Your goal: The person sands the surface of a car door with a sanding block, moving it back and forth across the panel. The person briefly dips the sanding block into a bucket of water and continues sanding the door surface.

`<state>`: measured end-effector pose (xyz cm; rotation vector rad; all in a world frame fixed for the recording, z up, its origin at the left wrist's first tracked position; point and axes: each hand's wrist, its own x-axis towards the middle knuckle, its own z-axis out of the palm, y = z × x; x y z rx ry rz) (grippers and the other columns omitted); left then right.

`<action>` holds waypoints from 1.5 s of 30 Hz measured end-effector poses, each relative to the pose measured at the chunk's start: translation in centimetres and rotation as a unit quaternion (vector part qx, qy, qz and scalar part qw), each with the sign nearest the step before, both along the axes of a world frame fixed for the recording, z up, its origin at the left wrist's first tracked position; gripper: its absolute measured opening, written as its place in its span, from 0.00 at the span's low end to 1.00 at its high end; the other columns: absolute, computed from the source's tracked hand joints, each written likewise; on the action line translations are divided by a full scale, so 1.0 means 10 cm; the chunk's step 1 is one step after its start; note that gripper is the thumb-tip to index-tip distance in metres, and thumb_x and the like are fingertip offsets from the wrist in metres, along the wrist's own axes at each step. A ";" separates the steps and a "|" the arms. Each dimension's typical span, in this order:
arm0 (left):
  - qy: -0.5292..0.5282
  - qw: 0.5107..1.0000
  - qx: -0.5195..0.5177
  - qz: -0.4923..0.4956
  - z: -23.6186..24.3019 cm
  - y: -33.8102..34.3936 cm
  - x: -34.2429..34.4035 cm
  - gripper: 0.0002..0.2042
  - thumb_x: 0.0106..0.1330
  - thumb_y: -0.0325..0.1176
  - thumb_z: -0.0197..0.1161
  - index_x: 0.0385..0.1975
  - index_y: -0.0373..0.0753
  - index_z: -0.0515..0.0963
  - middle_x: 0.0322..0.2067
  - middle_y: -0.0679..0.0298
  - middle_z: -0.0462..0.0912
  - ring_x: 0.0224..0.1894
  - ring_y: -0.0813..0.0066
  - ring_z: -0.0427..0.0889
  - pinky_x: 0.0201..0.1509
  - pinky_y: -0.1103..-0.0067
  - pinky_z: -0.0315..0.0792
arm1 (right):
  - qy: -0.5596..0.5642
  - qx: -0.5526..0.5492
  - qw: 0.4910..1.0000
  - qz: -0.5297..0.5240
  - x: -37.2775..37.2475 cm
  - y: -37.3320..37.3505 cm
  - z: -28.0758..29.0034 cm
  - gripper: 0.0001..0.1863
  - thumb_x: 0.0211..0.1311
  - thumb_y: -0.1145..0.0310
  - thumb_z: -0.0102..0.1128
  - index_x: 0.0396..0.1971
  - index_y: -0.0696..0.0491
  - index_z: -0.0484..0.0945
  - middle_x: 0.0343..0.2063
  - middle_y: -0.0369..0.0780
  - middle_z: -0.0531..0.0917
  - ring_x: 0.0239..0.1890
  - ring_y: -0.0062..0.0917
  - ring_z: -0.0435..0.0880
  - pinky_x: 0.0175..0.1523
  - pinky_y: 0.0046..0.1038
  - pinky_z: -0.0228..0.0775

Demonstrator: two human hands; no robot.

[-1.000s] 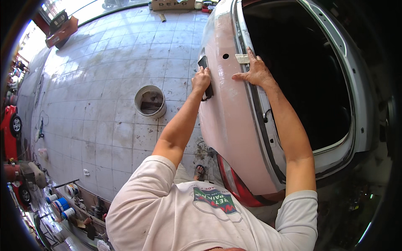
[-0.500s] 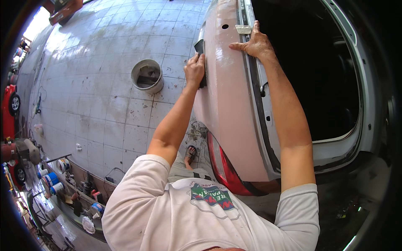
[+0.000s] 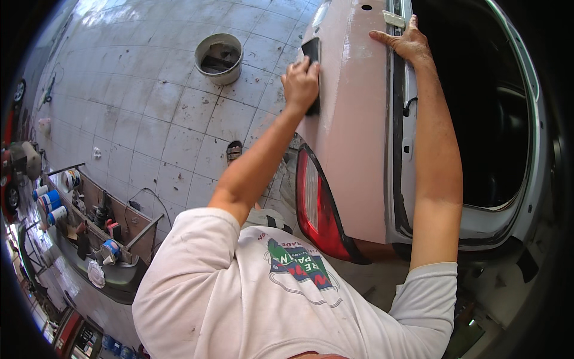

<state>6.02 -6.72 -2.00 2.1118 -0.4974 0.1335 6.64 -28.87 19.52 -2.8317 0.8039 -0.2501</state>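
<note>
My left hand [image 3: 301,85] is closed over a dark strip of sandpaper [image 3: 311,49], pressing it flat against the outer side of a pinkish, primer-coated car panel [image 3: 359,125]. The strip's ends show past my fingers, while the grip underneath is hidden. On the panel's inner edge, my right hand [image 3: 411,43] lies with thumb and forefinger spread. Beside its fingertips sits a small pale block [image 3: 393,19]. Below the panel is a red and clear tail light [image 3: 315,206]. To the right of my right arm lies the dark car opening [image 3: 478,119].
A grey bucket [image 3: 220,76] with dark contents stands on the tiled floor [image 3: 149,113] to my left. At the lower left, a bumper [image 3: 128,278] lies near a workbench [image 3: 113,218] with cans and tools. My sandalled foot [image 3: 234,149] is on the tiles.
My left hand and the sandpaper have slid slightly along the panel's side. My right hand keeps its hold place beside the pale block. The whole view has shifted, and my foot has stepped outward.
</note>
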 end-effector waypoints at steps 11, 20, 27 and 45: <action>0.114 0.988 -0.100 0.033 0.10 0.20 -0.01 0.23 0.73 0.42 0.58 0.59 0.30 0.79 0.50 0.47 0.84 0.62 0.49 0.73 0.67 0.60 0.65 | -0.008 -0.011 1.000 0.015 0.16 -0.01 -0.04 0.79 0.29 0.25 0.77 0.77 0.59 0.52 0.60 0.60 0.79 0.60 0.47 0.83 0.67 0.41 0.74; 0.119 0.982 -0.142 -0.033 0.84 0.81 -1.56 0.27 0.74 0.42 0.57 0.68 0.32 0.71 0.65 0.46 0.69 0.66 0.47 0.67 0.72 0.61 0.57 | 0.021 0.005 0.999 -0.025 0.06 -0.03 -0.02 0.68 0.34 0.31 0.78 0.73 0.57 0.60 0.61 0.58 0.78 0.64 0.44 0.80 0.71 0.39 0.69; 0.155 0.982 -0.103 -0.005 0.35 0.27 -0.39 0.28 0.75 0.46 0.53 0.64 0.29 0.74 0.62 0.44 0.74 0.65 0.53 0.69 0.70 0.61 0.59 | 0.019 0.048 0.997 -0.060 -0.11 0.37 0.48 0.62 0.39 0.43 0.85 0.69 0.66 0.64 0.63 0.57 0.76 0.68 0.40 0.75 0.72 0.32 0.67; 0.111 0.983 -0.129 -0.065 0.66 0.91 -1.29 0.29 0.71 0.49 0.62 0.66 0.36 0.74 0.64 0.49 0.72 0.63 0.50 0.70 0.70 0.62 0.62 | 0.084 -0.009 0.996 -0.037 0.04 0.04 0.19 0.82 0.32 0.30 0.82 0.77 0.64 0.43 0.63 0.62 0.74 0.66 0.48 0.77 0.72 0.39 0.67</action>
